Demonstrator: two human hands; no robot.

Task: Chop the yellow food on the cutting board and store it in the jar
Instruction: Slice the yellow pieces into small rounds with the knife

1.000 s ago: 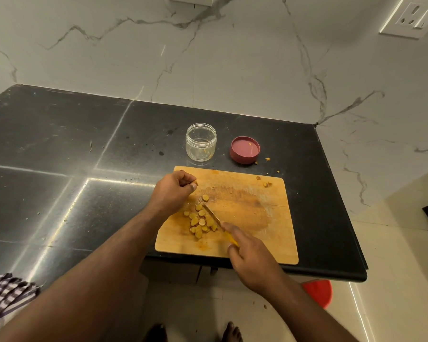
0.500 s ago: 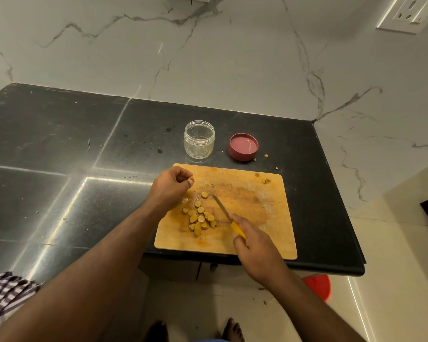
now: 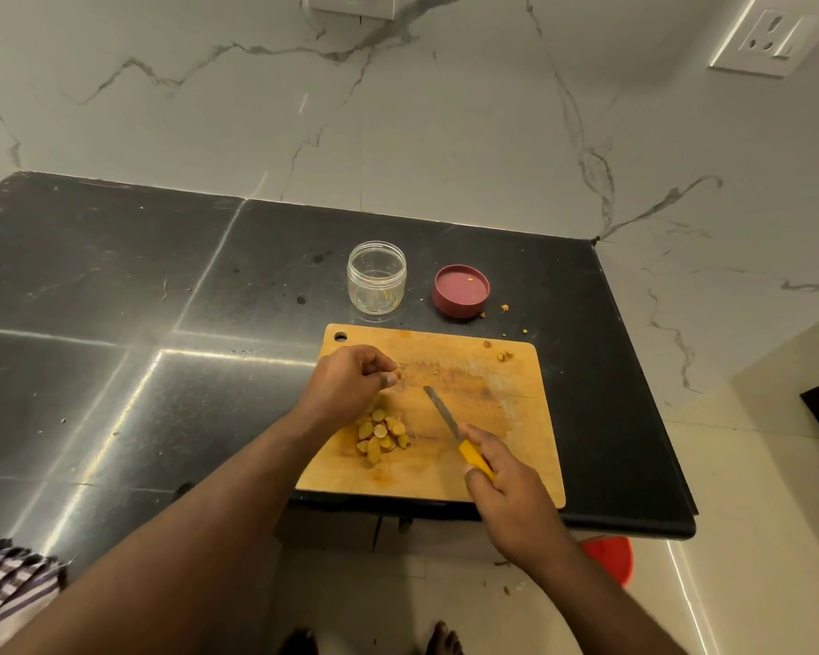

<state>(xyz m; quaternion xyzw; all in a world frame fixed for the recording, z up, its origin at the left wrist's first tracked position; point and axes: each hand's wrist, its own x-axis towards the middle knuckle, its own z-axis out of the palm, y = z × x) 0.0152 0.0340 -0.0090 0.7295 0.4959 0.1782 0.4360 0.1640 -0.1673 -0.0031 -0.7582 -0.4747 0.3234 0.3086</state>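
Note:
A wooden cutting board (image 3: 492, 418) lies at the front edge of the black counter (image 3: 114, 300). A pile of several yellow slices (image 3: 381, 434) sits on its left half. My left hand (image 3: 346, 385) hovers just above the pile, fingers curled, and its fingertips pinch a single yellow slice. My right hand (image 3: 511, 494) grips the yellow handle of a small knife (image 3: 440, 411). The blade points up-left over bare board, to the right of the pile. Behind the board an open clear jar (image 3: 377, 278) stands nearly empty, its pink lid (image 3: 461, 290) lying upturned beside it.
A few yellow scraps (image 3: 504, 356) lie at the board's far right corner and on the counter near the lid. Marble walls close the back and right. A red round object (image 3: 608, 557) sits on the floor below the counter's edge. Checked cloth (image 3: 6, 588) shows at lower left.
The knife has lifted off the pile and swung right. My left hand's fingertips have closed on the lone slice that lay above the pile. The slices lie bunched tighter.

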